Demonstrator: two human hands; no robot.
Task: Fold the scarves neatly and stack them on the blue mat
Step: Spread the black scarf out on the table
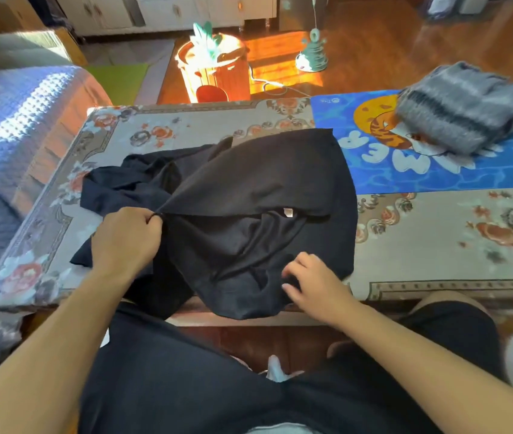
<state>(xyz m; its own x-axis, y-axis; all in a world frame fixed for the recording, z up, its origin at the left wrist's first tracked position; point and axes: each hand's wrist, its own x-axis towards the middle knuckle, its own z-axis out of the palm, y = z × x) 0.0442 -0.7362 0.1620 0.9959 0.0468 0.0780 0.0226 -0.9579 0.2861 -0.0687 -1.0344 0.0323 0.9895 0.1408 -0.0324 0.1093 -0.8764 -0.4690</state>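
A black scarf (258, 183) lies rumpled across the middle of the flower-patterned table (436, 233), its near end hanging over the front edge. My left hand (128, 236) grips a bunched edge of it, pulling a flap taut above the table. My right hand (314, 283) pinches the cloth near the front edge with curled fingers. A small white label (288, 212) shows on the scarf. On the blue mat (421, 170) at the table's far right rests a folded grey striped scarf (464, 104).
A sofa with a blue quilted cover (14, 126) stands to the left. Beyond the table, on the wooden floor, are an orange wooden bucket (217, 70) and a small green stand (313, 54) with a white cable. My dark-clothed lap fills the foreground.
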